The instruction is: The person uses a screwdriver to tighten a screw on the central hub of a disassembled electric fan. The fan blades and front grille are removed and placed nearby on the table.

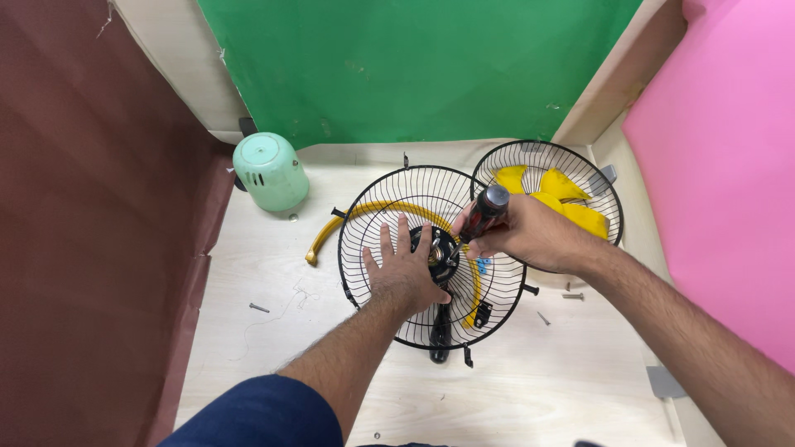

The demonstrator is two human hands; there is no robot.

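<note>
While the left hand (406,269) lies flat on the black fan guard (364,248), the right hand's (530,236) fingers grip a screwdriver (476,219), seemingly working a hub (439,248) screw.

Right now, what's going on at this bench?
A person is working on a taken-apart fan. The left hand lies flat on the black wire guard, steadying it by the hub. The right hand grips a screwdriver with its tip at the hub. A second guard lies behind, over yellow blades. A green motor cover, a yellow rim strip and loose screws sit on the table.
</note>
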